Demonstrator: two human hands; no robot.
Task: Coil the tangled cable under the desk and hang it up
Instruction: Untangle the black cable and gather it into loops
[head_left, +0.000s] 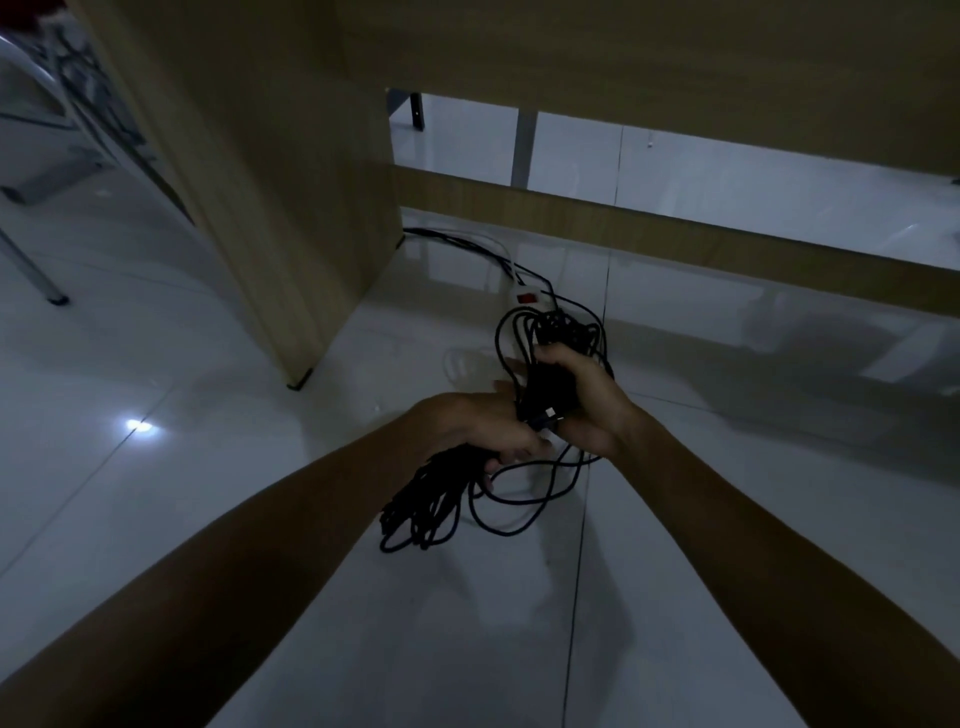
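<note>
Both my hands are gripping the tangled black cable above the floor.
My left hand and right hand are clutching bundles; a power strip is lying behind, desk panel standing left.

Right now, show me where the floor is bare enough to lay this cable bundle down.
Free: the tile floor left of the left hand, in front of the desk side panel; also tile right of the right hand, below the desk crossbar. Crowded: around the power strip and black cable loops.
</note>
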